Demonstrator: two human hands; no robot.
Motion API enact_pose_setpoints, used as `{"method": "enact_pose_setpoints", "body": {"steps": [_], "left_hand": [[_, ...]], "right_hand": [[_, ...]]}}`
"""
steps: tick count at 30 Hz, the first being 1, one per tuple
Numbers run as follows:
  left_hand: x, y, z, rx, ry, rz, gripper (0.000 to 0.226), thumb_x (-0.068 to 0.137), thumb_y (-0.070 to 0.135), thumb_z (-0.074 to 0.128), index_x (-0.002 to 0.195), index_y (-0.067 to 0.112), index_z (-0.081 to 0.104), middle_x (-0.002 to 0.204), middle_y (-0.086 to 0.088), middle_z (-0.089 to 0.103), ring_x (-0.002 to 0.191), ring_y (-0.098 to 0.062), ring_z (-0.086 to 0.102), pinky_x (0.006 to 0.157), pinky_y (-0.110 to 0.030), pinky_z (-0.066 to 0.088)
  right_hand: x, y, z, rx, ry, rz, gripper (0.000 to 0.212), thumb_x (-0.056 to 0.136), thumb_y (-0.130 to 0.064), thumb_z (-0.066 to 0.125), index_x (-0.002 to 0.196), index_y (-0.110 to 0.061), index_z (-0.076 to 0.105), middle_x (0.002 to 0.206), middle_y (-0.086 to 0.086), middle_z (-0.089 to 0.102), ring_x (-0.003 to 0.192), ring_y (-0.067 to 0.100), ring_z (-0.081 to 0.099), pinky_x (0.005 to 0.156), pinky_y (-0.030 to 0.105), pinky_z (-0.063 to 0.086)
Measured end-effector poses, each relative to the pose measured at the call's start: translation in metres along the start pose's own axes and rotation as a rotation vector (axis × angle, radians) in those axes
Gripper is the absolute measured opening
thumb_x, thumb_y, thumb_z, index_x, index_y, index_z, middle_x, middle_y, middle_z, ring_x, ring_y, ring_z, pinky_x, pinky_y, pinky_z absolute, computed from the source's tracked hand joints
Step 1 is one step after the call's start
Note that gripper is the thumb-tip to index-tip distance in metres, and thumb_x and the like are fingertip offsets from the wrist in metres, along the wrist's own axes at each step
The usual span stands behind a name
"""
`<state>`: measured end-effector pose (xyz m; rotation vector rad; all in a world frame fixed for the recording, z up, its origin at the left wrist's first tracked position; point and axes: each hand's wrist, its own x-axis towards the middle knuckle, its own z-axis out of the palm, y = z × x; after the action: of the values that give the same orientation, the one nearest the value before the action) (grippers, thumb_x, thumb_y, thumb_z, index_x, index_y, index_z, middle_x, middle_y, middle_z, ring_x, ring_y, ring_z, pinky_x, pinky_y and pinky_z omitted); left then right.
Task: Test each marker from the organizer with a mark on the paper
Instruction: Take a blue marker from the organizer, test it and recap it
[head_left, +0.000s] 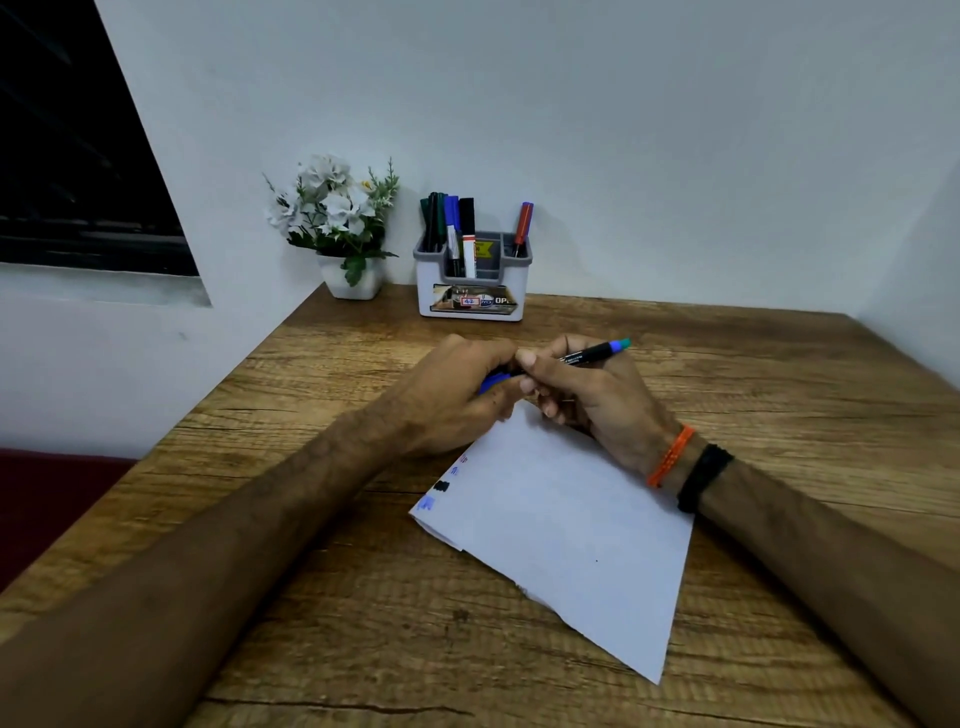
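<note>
My right hand (587, 400) grips a black marker (587, 356) with a blue-green end that points to the upper right. My left hand (452, 395) is closed around its blue cap (491, 382) at the other end. Both hands meet above the top corner of the white paper (571, 525), which lies at an angle on the wooden table. Several short marks in red, green, black and blue (441, 486) run along the paper's left edge. The white and grey organizer (471, 275) stands at the back by the wall and holds several markers (457, 228).
A white pot of artificial flowers (337, 223) stands left of the organizer in the table's back left corner. The wooden table (311, 597) meets the wall at the back and left. A dark window is at the upper left. My right wrist wears an orange and a black band (685, 467).
</note>
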<state>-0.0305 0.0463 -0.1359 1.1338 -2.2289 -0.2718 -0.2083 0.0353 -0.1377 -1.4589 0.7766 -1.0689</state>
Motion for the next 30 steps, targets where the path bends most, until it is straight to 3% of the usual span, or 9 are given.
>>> {"method": "enact_pose_setpoints", "body": {"steps": [5, 8, 11, 15, 19, 22, 26, 30], "left_hand": [[-0.002, 0.001, 0.001, -0.008, 0.015, 0.015, 0.011, 0.097, 0.029, 0.052, 0.087, 0.028, 0.057, 0.069, 0.017, 0.054, 0.06, -0.003, 0.05, 0.054, -0.015, 0.031], [-0.003, 0.0, 0.002, -0.005, 0.043, 0.027, 0.02, 0.095, 0.034, 0.049, 0.087, 0.02, 0.062, 0.065, 0.01, 0.055, 0.056, -0.007, 0.047, 0.052, -0.018, 0.03], [-0.003, -0.001, 0.001, -0.001, 0.064, 0.052, 0.02, 0.095, 0.031, 0.05, 0.087, 0.019, 0.065, 0.062, 0.014, 0.052, 0.052, -0.006, 0.045, 0.051, -0.016, 0.028], [-0.004, 0.001, 0.001, 0.012, 0.078, 0.092, 0.015, 0.095, 0.029, 0.051, 0.081, 0.033, 0.057, 0.059, 0.014, 0.049, 0.05, -0.009, 0.044, 0.05, -0.018, 0.028], [-0.006, 0.002, -0.001, 0.008, 0.073, 0.092, 0.018, 0.094, 0.041, 0.047, 0.078, 0.048, 0.049, 0.061, 0.014, 0.052, 0.054, -0.011, 0.049, 0.051, -0.02, 0.033], [-0.005, 0.001, 0.0, 0.006, 0.056, 0.069, 0.016, 0.093, 0.049, 0.044, 0.086, 0.041, 0.056, 0.066, 0.016, 0.055, 0.058, -0.007, 0.051, 0.053, -0.018, 0.036], [-0.003, -0.007, -0.003, -0.052, 0.06, -0.013, 0.038, 0.085, 0.061, 0.053, 0.095, 0.027, 0.067, 0.074, 0.005, 0.065, 0.063, -0.013, 0.058, 0.056, -0.033, 0.048], [-0.005, -0.016, -0.014, -0.028, 0.018, -0.144, 0.03, 0.082, 0.052, 0.067, 0.097, 0.026, 0.068, 0.067, 0.006, 0.058, 0.061, -0.007, 0.051, 0.055, -0.025, 0.035]], "right_hand": [[0.0, 0.001, 0.0, 0.052, -0.037, -0.017, 0.017, 0.079, -0.02, 0.071, 0.071, -0.01, 0.06, 0.066, 0.006, 0.068, 0.044, 0.01, 0.05, 0.043, 0.019, 0.042], [0.002, 0.002, 0.0, 0.081, -0.057, -0.027, 0.019, 0.076, -0.024, 0.073, 0.065, -0.014, 0.06, 0.066, 0.006, 0.067, 0.044, 0.011, 0.05, 0.044, 0.02, 0.041], [0.003, 0.003, -0.001, 0.105, -0.073, -0.025, 0.023, 0.078, -0.021, 0.077, 0.061, -0.017, 0.062, 0.066, 0.009, 0.065, 0.044, 0.012, 0.05, 0.045, 0.023, 0.04], [0.004, 0.004, -0.003, 0.107, -0.093, -0.032, 0.022, 0.08, -0.018, 0.073, 0.061, -0.017, 0.062, 0.066, 0.012, 0.063, 0.045, 0.014, 0.05, 0.046, 0.024, 0.04], [0.001, 0.002, -0.004, 0.15, -0.127, -0.027, 0.019, 0.079, -0.016, 0.074, 0.068, -0.011, 0.059, 0.065, 0.011, 0.065, 0.045, 0.013, 0.051, 0.046, 0.022, 0.043], [0.001, 0.0, -0.005, 0.108, -0.099, -0.039, 0.018, 0.077, -0.018, 0.076, 0.072, -0.01, 0.06, 0.066, 0.012, 0.065, 0.045, 0.013, 0.052, 0.046, 0.022, 0.044], [0.003, 0.001, -0.007, 0.029, -0.001, -0.081, 0.01, 0.08, -0.02, 0.069, 0.079, -0.01, 0.065, 0.062, 0.011, 0.063, 0.044, 0.014, 0.055, 0.045, 0.023, 0.044], [0.005, -0.002, -0.013, 0.116, -0.011, -0.002, 0.028, 0.079, -0.021, 0.053, 0.095, -0.005, 0.07, 0.066, 0.011, 0.068, 0.047, 0.015, 0.059, 0.044, 0.022, 0.044]]}}
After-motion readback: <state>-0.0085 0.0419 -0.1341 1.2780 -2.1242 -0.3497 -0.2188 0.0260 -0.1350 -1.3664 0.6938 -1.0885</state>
